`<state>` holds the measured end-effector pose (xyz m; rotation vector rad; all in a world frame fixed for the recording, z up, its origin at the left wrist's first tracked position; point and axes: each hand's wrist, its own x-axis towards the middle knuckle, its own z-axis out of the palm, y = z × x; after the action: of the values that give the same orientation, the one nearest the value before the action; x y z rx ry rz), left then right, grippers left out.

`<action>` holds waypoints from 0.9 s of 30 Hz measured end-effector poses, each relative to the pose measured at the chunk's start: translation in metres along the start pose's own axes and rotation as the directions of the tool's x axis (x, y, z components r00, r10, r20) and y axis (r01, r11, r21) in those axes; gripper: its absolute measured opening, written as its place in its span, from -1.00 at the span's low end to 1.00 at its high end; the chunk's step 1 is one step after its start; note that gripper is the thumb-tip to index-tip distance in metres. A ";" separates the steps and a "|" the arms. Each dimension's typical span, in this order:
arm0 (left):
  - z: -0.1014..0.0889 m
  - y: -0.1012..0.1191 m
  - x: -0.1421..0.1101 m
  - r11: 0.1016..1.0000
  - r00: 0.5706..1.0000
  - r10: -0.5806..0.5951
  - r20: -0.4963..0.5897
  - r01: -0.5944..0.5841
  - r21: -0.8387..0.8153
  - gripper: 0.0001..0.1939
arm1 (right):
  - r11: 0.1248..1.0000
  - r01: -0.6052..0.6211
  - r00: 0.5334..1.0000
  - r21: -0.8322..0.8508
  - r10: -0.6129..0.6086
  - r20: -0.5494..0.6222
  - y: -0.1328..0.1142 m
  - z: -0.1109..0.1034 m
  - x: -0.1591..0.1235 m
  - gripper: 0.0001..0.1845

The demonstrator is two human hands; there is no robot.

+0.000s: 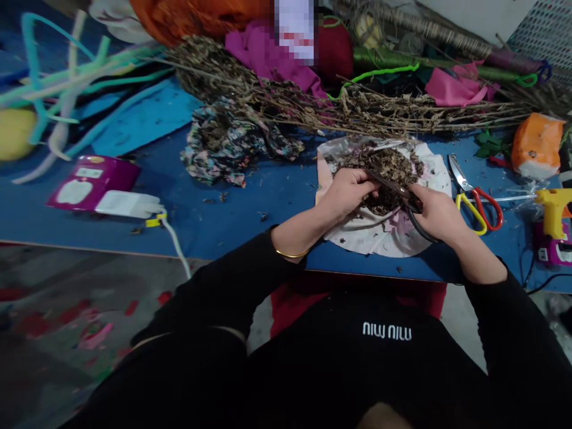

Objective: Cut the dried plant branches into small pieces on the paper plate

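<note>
Heap of dry leaf bits point(400, 165) on the white cloth point(373, 241), and dark scissors point(422, 228) sat right over it!
The right hand point(435, 210) gripped those scissors by their loops; the left hand point(347, 193) curled in close beside them, though whether it pinched anything, I couldn't tell. Plenty looked broken down already, but coarser pieces remained in the heap, and long dried stems point(379, 113) lay behind the cloth, apparently uncut. To its right on the desk point(254, 223), red-and-yellow scissors point(469, 190) rested unused.
</note>
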<state>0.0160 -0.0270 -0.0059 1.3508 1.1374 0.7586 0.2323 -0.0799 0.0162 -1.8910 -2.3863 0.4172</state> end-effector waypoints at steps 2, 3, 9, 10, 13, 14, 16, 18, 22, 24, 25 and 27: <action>0.000 -0.001 0.001 1.000 1.000 -0.003 0.006 0.003 -0.006 -0.73 | 1.000 0.007 1.000 -0.008 -0.007 -0.004 -0.001 0.000 0.000 -0.54; 0.000 -0.001 0.001 1.000 1.000 0.001 0.009 -0.001 -0.008 -0.74 | 1.000 0.010 1.000 -0.016 -0.010 -0.009 -0.001 0.000 0.000 -0.51; -0.001 -0.002 0.003 1.000 0.999 -0.010 0.040 0.010 0.002 -0.75 | 0.999 -0.001 1.000 -0.033 0.001 0.015 0.000 0.002 0.001 -0.47; -0.001 -0.001 0.003 1.000 0.999 -0.020 0.041 0.020 -0.001 -0.73 | 1.000 -0.002 1.000 -0.025 0.003 0.015 0.001 0.003 0.001 -0.48; -0.003 0.001 0.002 0.999 0.998 -0.036 0.057 0.038 -0.028 -0.72 | 1.000 0.007 1.000 0.009 -0.007 0.015 0.004 0.004 0.002 -0.52; -0.003 0.001 0.001 0.998 0.997 -0.045 0.064 0.048 -0.041 -0.72 | 1.000 0.014 1.000 0.021 -0.014 0.017 0.004 0.005 0.002 -0.53; -0.004 0.001 0.001 0.993 0.994 -0.084 0.072 0.090 -0.079 -0.72 | 0.999 0.021 1.000 0.044 -0.022 0.007 0.005 0.005 0.003 -0.55; -0.004 0.001 0.003 0.979 0.987 -0.143 0.070 0.151 -0.135 -0.75 | 0.998 0.011 0.999 0.067 -0.009 -0.037 0.006 0.004 0.003 -0.54; -0.004 0.005 0.005 0.920 0.974 -0.227 -0.018 0.208 -0.332 -0.94 | 0.993 -0.029 0.990 0.110 0.043 -0.132 0.007 0.000 0.001 -0.48; -0.003 0.010 0.005 0.891 0.969 -0.241 -0.056 0.198 -0.409 -0.82 | 0.993 -0.037 0.990 0.113 0.052 -0.130 0.008 -0.002 0.001 -0.46; -0.003 0.012 0.004 0.884 0.970 -0.236 -0.061 0.188 -0.427 -0.79 | 0.993 -0.039 0.992 0.111 0.052 -0.118 0.008 -0.003 0.001 -0.45; -0.003 0.015 0.003 0.886 0.976 -0.209 -0.067 0.160 -0.436 -0.78 | 0.993 -0.037 0.995 0.110 0.047 -0.086 0.007 -0.004 0.000 -0.42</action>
<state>0.0172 -0.0217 0.0086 0.8261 1.0894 0.8908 0.2400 -0.0773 0.0178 -1.8750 -2.2251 0.4466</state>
